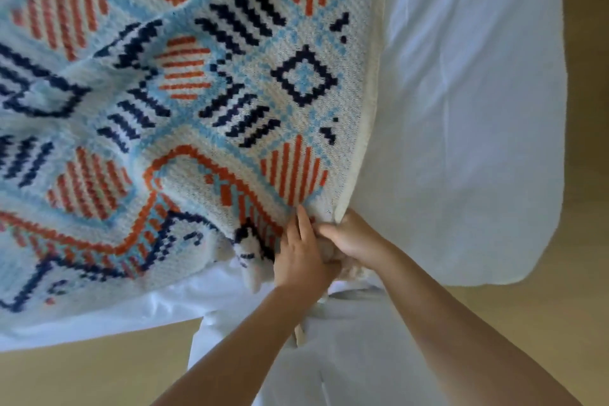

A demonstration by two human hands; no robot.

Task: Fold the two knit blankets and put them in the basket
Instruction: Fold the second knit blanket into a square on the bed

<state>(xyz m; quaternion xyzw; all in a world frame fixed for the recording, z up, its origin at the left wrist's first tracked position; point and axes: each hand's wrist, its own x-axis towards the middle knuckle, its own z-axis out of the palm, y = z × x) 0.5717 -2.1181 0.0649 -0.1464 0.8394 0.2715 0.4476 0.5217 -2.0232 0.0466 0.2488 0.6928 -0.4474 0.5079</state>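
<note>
A patterned knit blanket in cream, light blue, orange and navy covers most of the white bed. Its near right corner is bunched up at the bed's front edge. My left hand lies on that bunched corner with its fingers stretched along the fabric. My right hand is beside it, touching it, with its fingers curled round the blanket's cream border. Only one blanket can be seen, and no basket is in sight.
A white sheet covers the bed, bare on the right side up to its rounded corner. A tan floor lies below and to the right. White trousers stand against the bed's front edge.
</note>
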